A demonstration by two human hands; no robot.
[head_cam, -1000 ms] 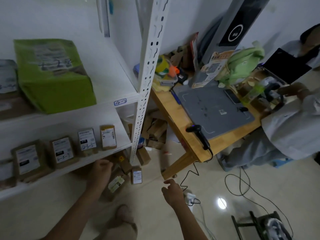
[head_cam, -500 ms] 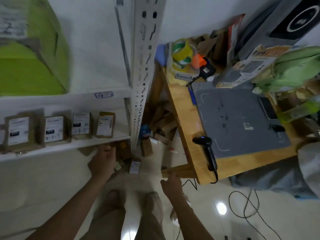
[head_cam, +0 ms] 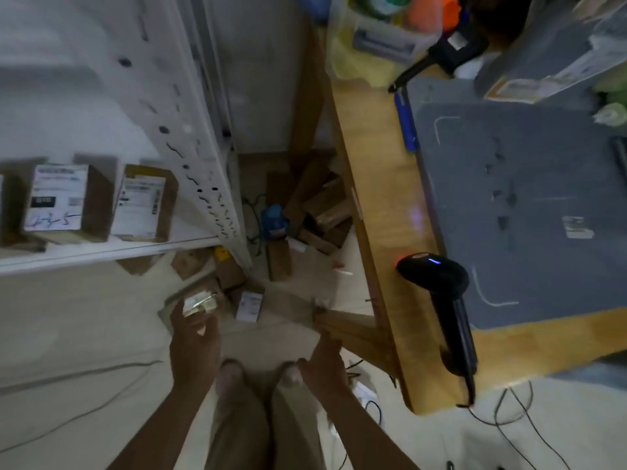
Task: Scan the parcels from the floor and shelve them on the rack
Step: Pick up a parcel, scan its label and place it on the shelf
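Shelved parcel (head_cam: 68,201) bears a white label with blue handwritten digits (too blurred to read surely). Floor parcels (head_cam: 319,205) crowd the narrow gap between rack (head_cam: 203,137) and wooden surface (head_cam: 383,205). Left hand (head_cam: 193,337) is at a labelled parcel (head_cam: 200,301) lying flat on the floor; I cannot tell whether its grip has closed. Right hand (head_cam: 324,362) has a relaxed grip and holds nothing. Scanner (head_cam: 437,283) lies by the surface's edge, handle pointing nearward

This looks like a small parcel depot or pickup room. A white slotted metal rack (head_cam: 190,157) carries labelled cardboard parcels (head_cam: 68,201) with handwritten codes, and loose parcels (head_cam: 322,205) lie heaped on the tiled floor (head_cam: 84,317). A black handheld barcode scanner (head_cam: 441,290) rests on the wooden surface (head_cam: 380,198) beside a grey mat (head_cam: 529,205), and cables (head_cam: 509,415) trail below.
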